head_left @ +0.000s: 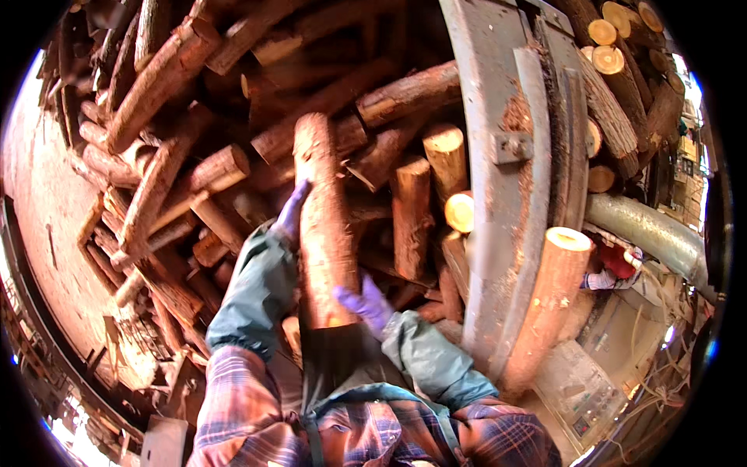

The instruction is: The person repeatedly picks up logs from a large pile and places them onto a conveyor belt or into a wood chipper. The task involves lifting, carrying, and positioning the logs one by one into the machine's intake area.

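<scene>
A long debarked-looking log (323, 210) stands tilted in front of my body, its lower end against my dark apron (342, 354). My left hand (292, 212), in a purple glove, grips the log's left side about midway up. Lower down, my right hand (367, 305), gloved alike, lies against the log's right side with its fingers on the bark. Green sleeve covers reach up both forearms. The far side of the log and part of the left fingers are hidden.
A big heap of logs (218, 167) fills the space ahead and to the left. On the right runs a grey metal rail (486, 117) strewn with bark bits. Beside it leans a thick log (548, 300); beyond are a silvery duct (646, 226) and a control panel (583, 397).
</scene>
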Action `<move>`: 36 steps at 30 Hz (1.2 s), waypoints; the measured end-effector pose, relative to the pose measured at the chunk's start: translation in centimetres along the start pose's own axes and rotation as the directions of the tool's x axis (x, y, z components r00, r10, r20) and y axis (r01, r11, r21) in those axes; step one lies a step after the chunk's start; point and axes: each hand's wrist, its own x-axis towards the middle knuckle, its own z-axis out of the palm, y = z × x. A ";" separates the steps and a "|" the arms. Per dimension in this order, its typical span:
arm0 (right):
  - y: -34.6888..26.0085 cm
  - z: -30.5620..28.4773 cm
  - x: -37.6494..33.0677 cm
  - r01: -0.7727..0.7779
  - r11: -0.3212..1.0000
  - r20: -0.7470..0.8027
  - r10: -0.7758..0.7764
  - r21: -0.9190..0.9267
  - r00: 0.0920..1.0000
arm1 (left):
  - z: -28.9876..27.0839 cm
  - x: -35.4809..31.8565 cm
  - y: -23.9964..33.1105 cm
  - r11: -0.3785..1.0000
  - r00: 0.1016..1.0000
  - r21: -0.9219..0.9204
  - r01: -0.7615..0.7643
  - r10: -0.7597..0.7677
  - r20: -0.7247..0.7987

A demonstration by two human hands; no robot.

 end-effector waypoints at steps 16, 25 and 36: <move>-16.0 -4.0 -19.8 0.292 0.947 0.174 -0.313 0.134 0.934 | 25.4 -14.4 -14.0 0.938 0.877 -0.144 -0.314 0.345 0.334; -35.1 -13.3 -23.9 0.595 0.414 0.014 -0.813 -0.689 0.582 | 38.7 -14.2 -18.9 0.388 0.652 0.536 -0.750 0.297 0.698; -26.2 -25.0 -17.0 0.305 0.320 -0.087 -0.804 -0.897 0.588 | 10.0 -13.6 -29.2 0.599 0.972 0.768 -0.225 0.197 0.130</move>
